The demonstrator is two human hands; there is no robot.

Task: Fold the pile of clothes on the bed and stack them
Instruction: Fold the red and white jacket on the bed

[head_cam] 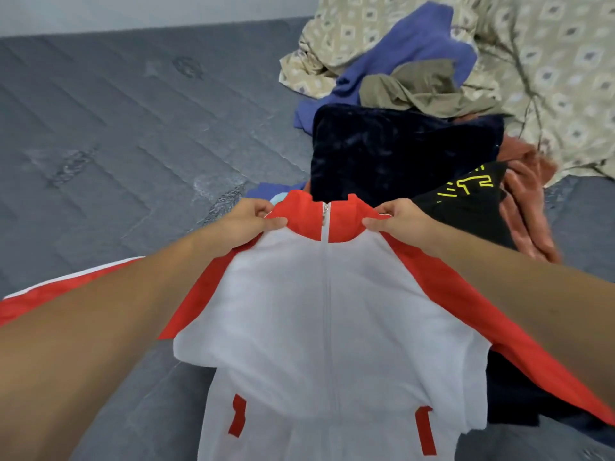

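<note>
Both hands — left hand (254,217), right hand (396,217) — pinch the jacket (319,314) by its shoulders just before the pile (406,151), readying it to be laid flat on the mattress (133,134).

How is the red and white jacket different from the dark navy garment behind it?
The red and white zip jacket is two-coloured, spread out front-up, and pinched at the collar by the left hand and right hand. The dark navy garment is one plain colour, lies untouched on the pile, and looks fuzzier. Both rest on the bed.

Smooth matt cloth jacket (319,311), quilted grey fabric mattress (116,134), fuzzy navy velvet garment (399,151).
</note>
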